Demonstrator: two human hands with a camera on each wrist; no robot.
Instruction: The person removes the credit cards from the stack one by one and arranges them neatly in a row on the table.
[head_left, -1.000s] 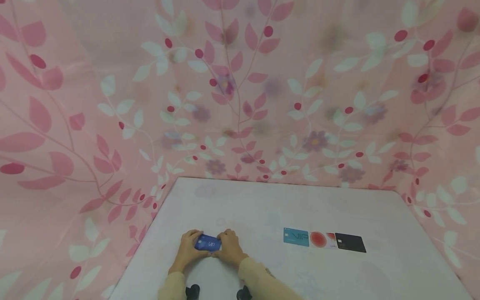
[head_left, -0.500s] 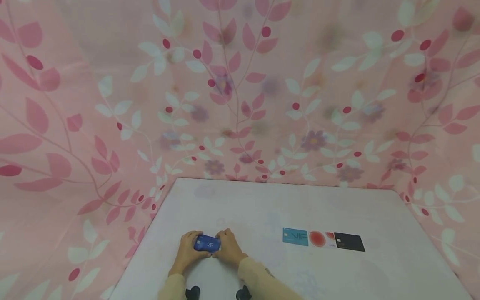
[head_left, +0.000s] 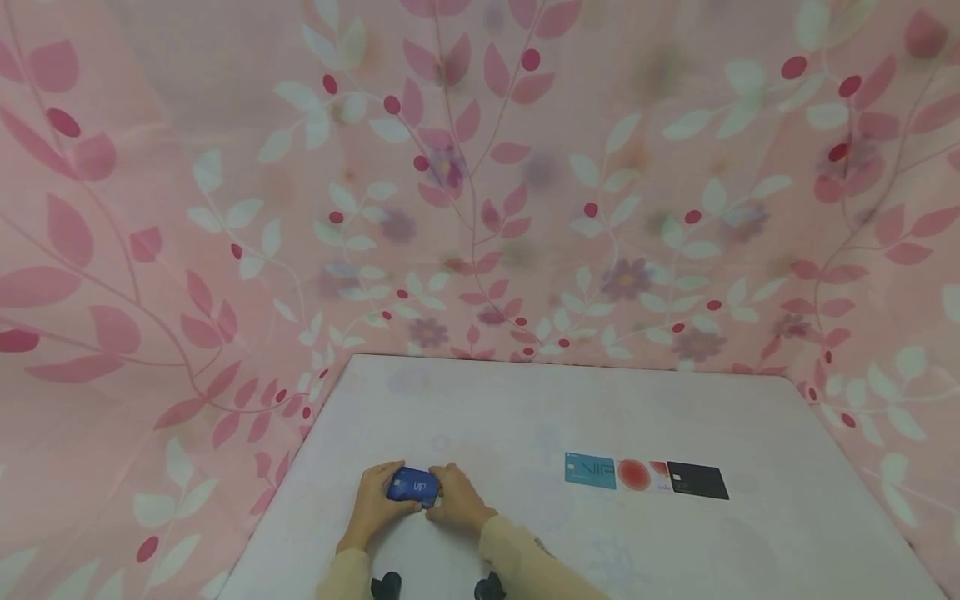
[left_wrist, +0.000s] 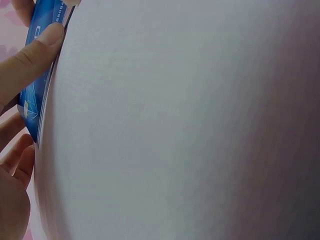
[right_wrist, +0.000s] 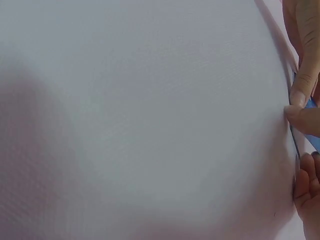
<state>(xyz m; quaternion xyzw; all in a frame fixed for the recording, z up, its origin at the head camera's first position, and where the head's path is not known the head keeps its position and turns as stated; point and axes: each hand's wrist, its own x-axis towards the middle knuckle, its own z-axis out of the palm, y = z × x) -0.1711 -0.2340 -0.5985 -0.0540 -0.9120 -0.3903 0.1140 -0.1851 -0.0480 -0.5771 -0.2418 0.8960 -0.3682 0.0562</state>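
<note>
In the head view, a blue VIP bank card [head_left: 412, 487] is held between both hands over the left part of the white table. My left hand [head_left: 373, 497] grips its left end, thumb along the near edge and fingers at the far edge. At the right end, my right hand [head_left: 461, 498] pinches the card between thumb and fingers. The left wrist view shows the left thumb [left_wrist: 35, 60] against the blue card [left_wrist: 32, 107], with thin edges beneath it. Only a sliver of the blue card [right_wrist: 313, 141] shows in the right wrist view, largely covered by fingers.
To the right lie a teal VIP card [head_left: 590, 471], a white card with a red circle [head_left: 634, 476] and a black card [head_left: 698, 481], side by side in a row. Pink floral cloth [head_left: 480, 208] surrounds the white table [head_left: 480, 408]. Dark rounded pieces [head_left: 386, 586] show near both wrists.
The right fingers have shifted slightly on the card's right end, and the right thumb sits a little apart from the left thumb. The left hand and the row of cards look unchanged.
</note>
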